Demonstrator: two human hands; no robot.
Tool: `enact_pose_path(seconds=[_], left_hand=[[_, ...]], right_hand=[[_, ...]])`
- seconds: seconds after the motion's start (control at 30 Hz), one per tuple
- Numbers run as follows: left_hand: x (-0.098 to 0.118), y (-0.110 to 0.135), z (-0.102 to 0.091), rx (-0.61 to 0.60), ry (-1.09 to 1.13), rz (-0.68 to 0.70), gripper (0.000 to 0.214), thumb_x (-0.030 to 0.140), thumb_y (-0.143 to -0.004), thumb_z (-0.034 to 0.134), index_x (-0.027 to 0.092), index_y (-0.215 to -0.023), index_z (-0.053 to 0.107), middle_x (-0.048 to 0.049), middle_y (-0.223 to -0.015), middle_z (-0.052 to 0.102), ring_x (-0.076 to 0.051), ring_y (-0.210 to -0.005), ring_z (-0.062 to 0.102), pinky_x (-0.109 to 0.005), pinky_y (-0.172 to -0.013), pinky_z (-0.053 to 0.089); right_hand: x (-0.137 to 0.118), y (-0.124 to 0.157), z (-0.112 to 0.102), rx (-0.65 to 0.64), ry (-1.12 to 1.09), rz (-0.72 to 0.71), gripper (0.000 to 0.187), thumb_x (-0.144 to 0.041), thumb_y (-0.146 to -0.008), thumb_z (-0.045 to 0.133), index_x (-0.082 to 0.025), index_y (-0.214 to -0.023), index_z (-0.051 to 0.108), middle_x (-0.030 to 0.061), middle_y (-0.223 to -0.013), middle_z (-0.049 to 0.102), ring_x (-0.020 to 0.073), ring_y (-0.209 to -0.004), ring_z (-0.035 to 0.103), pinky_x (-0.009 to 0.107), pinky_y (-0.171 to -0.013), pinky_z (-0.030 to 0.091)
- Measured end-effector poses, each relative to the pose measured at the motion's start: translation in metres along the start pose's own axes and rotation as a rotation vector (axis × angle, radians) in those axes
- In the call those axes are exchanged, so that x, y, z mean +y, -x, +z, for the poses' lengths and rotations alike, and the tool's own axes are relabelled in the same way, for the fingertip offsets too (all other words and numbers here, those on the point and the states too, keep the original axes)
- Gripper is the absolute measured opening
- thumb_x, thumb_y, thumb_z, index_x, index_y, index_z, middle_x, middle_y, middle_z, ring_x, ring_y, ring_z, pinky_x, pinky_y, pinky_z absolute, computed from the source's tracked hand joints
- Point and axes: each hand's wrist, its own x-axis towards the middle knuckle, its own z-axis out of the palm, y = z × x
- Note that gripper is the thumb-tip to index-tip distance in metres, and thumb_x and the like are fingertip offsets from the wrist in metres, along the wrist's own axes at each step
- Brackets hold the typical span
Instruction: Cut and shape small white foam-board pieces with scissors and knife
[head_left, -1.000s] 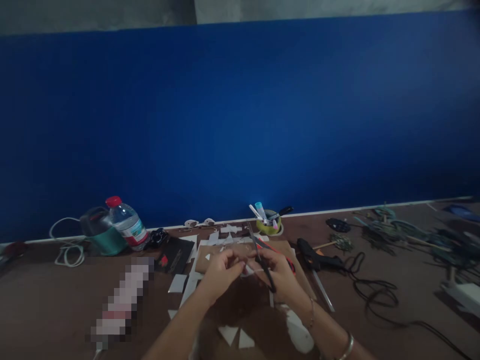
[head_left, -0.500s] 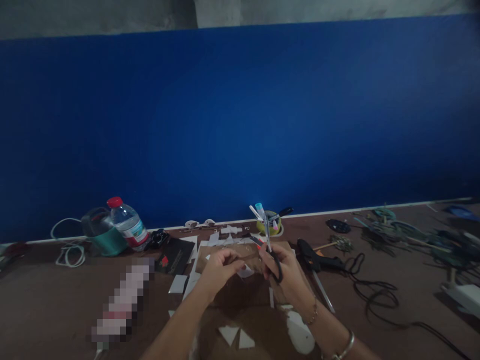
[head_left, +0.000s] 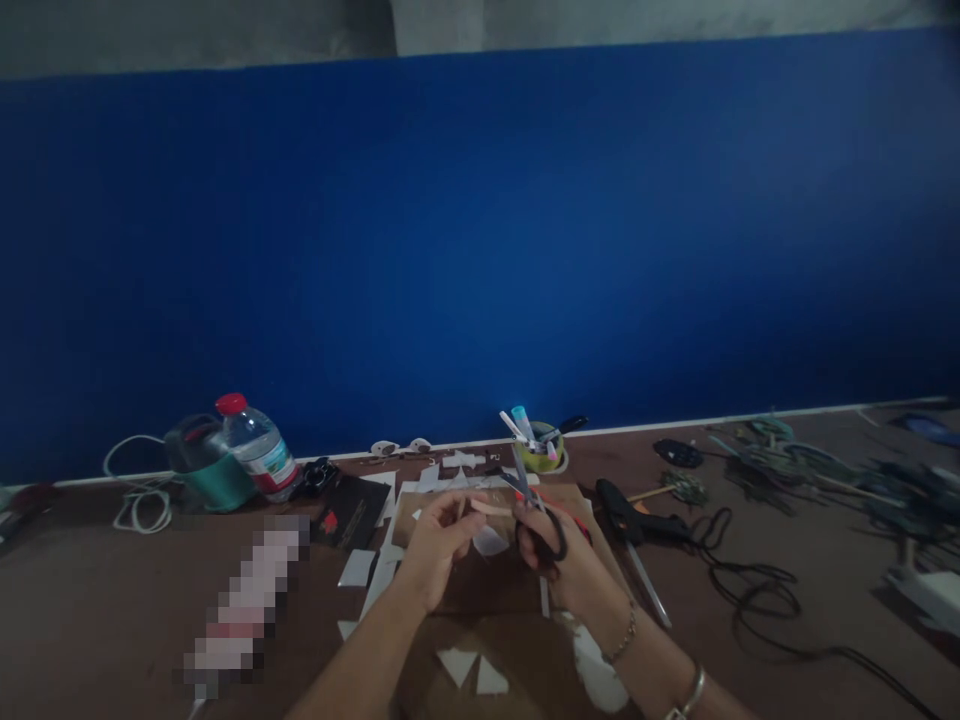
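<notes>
Over the cardboard point(head_left: 480, 590), my left hand point(head_left: 441, 548) is closed, its fingertips pinching a small pale curved strip point(head_left: 493, 509). The strip's far end reaches toward my right hand point(head_left: 564, 570), which is closed around the black handles of a pair of scissors point(head_left: 557, 535). The scissor blades are parted and point up and away. A white paper scrap point(head_left: 490, 541) lies between the two hands. Closer to me are two white triangular pieces point(head_left: 457, 664) and a larger rounded white piece point(head_left: 600, 670), partly covered by my right forearm.
A glue gun point(head_left: 637, 518) with a black cord lies to the right. Pens stand inside a roll of yellow-green tape point(head_left: 538, 458) near the blue wall. On the left are a red-capped bottle point(head_left: 262, 455), a teal container point(head_left: 217, 485) and a black card point(head_left: 352, 512).
The scissors have tipped lower and their blades have spread. My left fingers have shifted, and the pale strip between the hands now shows clearly.
</notes>
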Motion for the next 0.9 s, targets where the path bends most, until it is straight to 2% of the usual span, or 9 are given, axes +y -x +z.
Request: enact_pose_path(seconds=[0.1, 0.17, 0.23, 0.3, 0.4, 0.47, 0.57, 0.77, 0.9], left_hand=[[0.002, 0.001, 0.001, -0.015, 0.001, 0.04, 0.029, 0.031, -0.056, 0.081, 0.015, -0.074, 0.064, 0.0039, -0.067, 0.05, -0.003, -0.048, 0.031, -0.019, -0.041, 0.016], [0.004, 0.002, 0.001, -0.009, -0.017, 0.054, 0.029, 0.032, -0.056, 0.081, 0.015, -0.068, 0.061, 0.0023, -0.071, 0.055, -0.003, -0.049, 0.034, -0.018, -0.042, 0.017], [0.006, 0.003, 0.003, 0.036, -0.047, 0.04, 0.031, 0.035, -0.056, 0.08, 0.014, -0.064, 0.059, 0.0049, -0.059, 0.05, -0.003, -0.045, 0.031, -0.019, -0.042, 0.017], [0.007, 0.003, 0.003, 0.1, -0.074, 0.018, 0.032, 0.037, -0.056, 0.08, 0.015, -0.064, 0.058, 0.0089, -0.047, 0.038, -0.003, -0.042, 0.026, -0.019, -0.042, 0.017], [0.005, 0.002, 0.004, 0.17, -0.104, 0.006, 0.032, 0.039, -0.057, 0.078, 0.014, -0.066, 0.06, 0.0096, -0.046, 0.035, -0.003, -0.041, 0.025, -0.019, -0.041, 0.016], [0.004, 0.002, 0.004, 0.189, -0.133, 0.005, 0.031, 0.04, -0.058, 0.077, 0.014, -0.069, 0.062, 0.0094, -0.046, 0.036, -0.003, -0.041, 0.026, -0.019, -0.041, 0.016], [0.004, 0.002, 0.004, 0.169, -0.177, 0.003, 0.029, 0.038, -0.059, 0.076, 0.014, -0.07, 0.063, 0.0085, -0.047, 0.039, -0.004, -0.042, 0.028, -0.019, -0.042, 0.016], [0.01, 0.005, 0.006, 0.133, -0.194, 0.009, 0.023, 0.032, -0.059, 0.075, 0.015, -0.065, 0.061, 0.0053, -0.053, 0.05, -0.005, -0.044, 0.035, -0.019, -0.043, 0.02], [0.014, 0.006, 0.008, 0.127, -0.192, 0.018, 0.021, 0.03, -0.059, 0.075, 0.015, -0.064, 0.061, 0.0051, -0.053, 0.051, -0.006, -0.044, 0.036, -0.02, -0.043, 0.023]], right_hand=[[0.004, 0.001, -0.002, -0.094, 0.002, 0.092, 0.033, -0.043, -0.067, 0.063, -0.018, -0.057, 0.045, -0.0063, -0.045, 0.046, 0.0041, -0.035, 0.037, 0.016, -0.032, 0.012], [0.006, 0.0, -0.001, -0.158, 0.074, 0.097, 0.03, -0.042, -0.069, 0.061, -0.017, -0.059, 0.047, -0.0063, -0.043, 0.047, 0.0046, -0.034, 0.037, 0.016, -0.033, 0.014], [0.008, 0.0, -0.001, -0.187, 0.187, 0.029, 0.026, -0.041, -0.069, 0.062, -0.017, -0.064, 0.052, -0.0065, -0.041, 0.048, 0.0061, -0.034, 0.039, 0.016, -0.034, 0.021], [0.008, 0.0, 0.001, -0.159, 0.298, -0.084, 0.02, -0.035, -0.067, 0.062, -0.016, -0.072, 0.057, -0.0055, -0.045, 0.052, 0.0086, -0.039, 0.045, 0.018, -0.038, 0.031], [0.009, 0.002, 0.001, -0.097, 0.508, -0.304, 0.015, -0.023, -0.067, 0.06, -0.016, -0.079, 0.062, -0.0008, -0.06, 0.061, 0.0133, -0.056, 0.055, 0.021, -0.05, 0.041], [0.01, 0.004, 0.001, -0.079, 0.668, -0.414, 0.013, -0.017, -0.068, 0.057, -0.016, -0.079, 0.064, 0.0011, -0.064, 0.063, 0.0142, -0.06, 0.055, 0.021, -0.053, 0.04], [0.01, 0.007, 0.0, -0.093, 0.798, -0.461, 0.015, -0.014, -0.07, 0.053, -0.016, -0.081, 0.064, 0.0016, -0.066, 0.064, 0.0142, -0.059, 0.054, 0.021, -0.052, 0.039], [0.009, 0.009, 0.0, -0.127, 0.852, -0.486, 0.011, -0.015, -0.072, 0.052, -0.018, -0.078, 0.061, 0.0001, -0.063, 0.061, 0.0137, -0.058, 0.053, 0.02, -0.049, 0.036], [0.01, 0.008, -0.001, -0.127, 0.894, -0.501, 0.012, -0.015, -0.073, 0.051, -0.019, -0.078, 0.061, -0.0001, -0.063, 0.06, 0.0135, -0.056, 0.052, 0.02, -0.05, 0.035]])
